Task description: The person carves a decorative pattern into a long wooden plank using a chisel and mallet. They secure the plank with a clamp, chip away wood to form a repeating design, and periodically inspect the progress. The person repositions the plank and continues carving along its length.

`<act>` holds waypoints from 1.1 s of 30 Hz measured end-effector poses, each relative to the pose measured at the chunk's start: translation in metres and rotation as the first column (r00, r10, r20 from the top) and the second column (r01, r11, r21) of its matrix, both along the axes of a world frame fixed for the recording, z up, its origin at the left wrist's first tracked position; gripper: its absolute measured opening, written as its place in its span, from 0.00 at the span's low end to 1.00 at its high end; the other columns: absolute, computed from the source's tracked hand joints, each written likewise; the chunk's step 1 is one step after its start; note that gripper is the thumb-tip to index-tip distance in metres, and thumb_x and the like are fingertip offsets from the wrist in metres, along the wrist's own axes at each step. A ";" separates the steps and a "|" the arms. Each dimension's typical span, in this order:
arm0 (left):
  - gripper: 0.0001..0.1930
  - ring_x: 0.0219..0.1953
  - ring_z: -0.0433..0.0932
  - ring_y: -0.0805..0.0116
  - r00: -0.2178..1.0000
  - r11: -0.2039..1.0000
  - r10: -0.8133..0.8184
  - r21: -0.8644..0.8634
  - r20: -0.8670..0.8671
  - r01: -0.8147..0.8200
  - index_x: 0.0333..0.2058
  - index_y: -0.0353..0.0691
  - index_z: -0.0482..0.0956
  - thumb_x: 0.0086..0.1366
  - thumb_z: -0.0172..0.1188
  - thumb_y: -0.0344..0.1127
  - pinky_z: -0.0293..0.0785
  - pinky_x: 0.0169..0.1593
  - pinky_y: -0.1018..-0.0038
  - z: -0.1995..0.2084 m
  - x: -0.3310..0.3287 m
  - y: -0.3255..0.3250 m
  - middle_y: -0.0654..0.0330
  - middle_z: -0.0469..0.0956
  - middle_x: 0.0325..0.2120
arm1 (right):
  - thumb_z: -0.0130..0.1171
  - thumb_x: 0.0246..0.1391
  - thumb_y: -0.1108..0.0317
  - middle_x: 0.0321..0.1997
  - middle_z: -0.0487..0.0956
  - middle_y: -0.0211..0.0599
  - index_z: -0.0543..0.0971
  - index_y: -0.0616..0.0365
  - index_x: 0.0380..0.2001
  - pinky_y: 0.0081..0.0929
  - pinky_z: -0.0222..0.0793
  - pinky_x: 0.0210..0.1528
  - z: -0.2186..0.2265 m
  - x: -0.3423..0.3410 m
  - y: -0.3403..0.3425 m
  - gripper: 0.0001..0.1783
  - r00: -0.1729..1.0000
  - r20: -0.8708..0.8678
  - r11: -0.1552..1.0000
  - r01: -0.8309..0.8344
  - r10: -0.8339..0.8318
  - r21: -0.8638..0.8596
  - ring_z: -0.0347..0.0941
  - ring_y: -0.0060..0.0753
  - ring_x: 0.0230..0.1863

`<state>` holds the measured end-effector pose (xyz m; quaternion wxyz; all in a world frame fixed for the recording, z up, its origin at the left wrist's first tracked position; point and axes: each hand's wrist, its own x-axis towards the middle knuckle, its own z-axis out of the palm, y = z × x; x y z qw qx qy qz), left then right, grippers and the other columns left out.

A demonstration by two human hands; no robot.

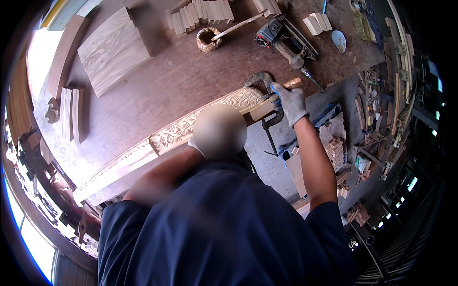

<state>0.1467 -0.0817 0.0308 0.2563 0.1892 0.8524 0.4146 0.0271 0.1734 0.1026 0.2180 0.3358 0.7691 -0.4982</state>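
Note:
A long carved wooden board (174, 125) with spiral relief lies along the near edge of the table. At its right end a C-clamp (260, 77) grips it, with a plain wood block (261, 110) by the clamp's lower part. My right hand (292, 102), in a grey glove, is closed beside the clamp around a wooden-handled tool (293, 83). A narrow metal part of that tool points left over the carving; its exact kind is unclear. My left hand (194, 144), in a pale glove, is near the board's middle. A blurred round patch hides its fingers.
The brown table (191, 76) bears a power tool (286, 43) with a pointed bit, a crusted pot (209, 40) with a stick in it, and a wide wooden panel (114, 52). Small wood blocks (202, 13) line the far side. Wood pieces (335, 150) are stacked below, to the right.

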 end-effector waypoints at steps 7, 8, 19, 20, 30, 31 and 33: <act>0.15 0.46 0.79 0.48 0.940 0.982 0.178 0.111 -0.290 -0.152 0.47 0.44 0.82 0.62 0.60 0.40 0.76 0.51 0.56 0.008 -0.005 0.009 0.51 0.81 0.43 | 0.71 0.57 0.54 0.22 0.83 0.33 0.83 0.61 0.28 0.21 0.71 0.17 -0.004 0.004 -0.005 0.19 0.999 0.034 1.000 -0.018 0.018 -0.011 0.75 0.21 0.15; 0.15 0.46 0.79 0.48 0.941 0.981 0.181 0.122 -0.285 -0.151 0.46 0.44 0.82 0.62 0.60 0.40 0.76 0.50 0.56 0.009 -0.006 0.009 0.51 0.81 0.43 | 0.71 0.57 0.54 0.22 0.82 0.34 0.83 0.61 0.28 0.21 0.71 0.18 -0.004 0.004 -0.003 0.18 0.999 0.024 1.000 -0.025 0.024 0.001 0.75 0.22 0.15; 0.06 0.29 0.79 0.47 0.888 0.934 0.354 0.155 -0.295 -0.322 0.27 0.43 0.82 0.56 0.61 0.38 0.75 0.33 0.54 0.039 -0.025 0.000 0.52 0.79 0.24 | 0.70 0.60 0.58 0.23 0.83 0.35 0.83 0.61 0.33 0.21 0.70 0.20 0.020 0.018 0.016 0.15 0.979 -0.165 0.992 0.107 -0.116 -0.063 0.76 0.23 0.18; 0.06 0.28 0.78 0.47 0.874 0.921 0.383 0.196 -0.300 -0.337 0.26 0.43 0.82 0.55 0.61 0.37 0.75 0.32 0.54 0.044 -0.024 -0.010 0.52 0.79 0.23 | 0.70 0.60 0.57 0.24 0.83 0.34 0.83 0.60 0.33 0.21 0.70 0.20 0.017 0.021 0.013 0.15 0.981 -0.142 0.989 0.123 -0.133 -0.077 0.76 0.22 0.17; 0.29 0.62 0.73 0.57 0.992 0.991 0.116 -0.066 -0.057 -0.119 0.62 0.43 0.74 0.64 0.70 0.42 0.67 0.66 0.63 0.033 0.009 -0.080 0.54 0.76 0.58 | 0.70 0.57 0.54 0.21 0.81 0.32 0.82 0.59 0.27 0.21 0.70 0.17 -0.008 0.008 0.006 0.18 0.999 0.024 1.000 0.024 -0.024 -0.014 0.74 0.21 0.15; 0.30 0.63 0.72 0.57 0.987 0.990 0.135 -0.040 -0.085 -0.138 0.63 0.43 0.74 0.64 0.70 0.42 0.67 0.66 0.63 0.027 0.015 -0.080 0.54 0.75 0.58 | 0.70 0.58 0.54 0.21 0.81 0.32 0.82 0.59 0.27 0.21 0.70 0.17 -0.010 0.008 0.007 0.18 0.999 0.030 1.000 0.021 -0.020 -0.016 0.74 0.21 0.15; 0.29 0.63 0.72 0.56 0.980 0.985 0.173 -0.007 -0.101 -0.175 0.62 0.43 0.74 0.65 0.69 0.42 0.66 0.66 0.62 0.025 0.022 -0.079 0.54 0.75 0.58 | 0.70 0.57 0.54 0.20 0.80 0.32 0.82 0.60 0.27 0.22 0.70 0.16 -0.014 0.007 0.008 0.19 1.000 0.016 1.000 0.020 -0.019 -0.010 0.73 0.21 0.14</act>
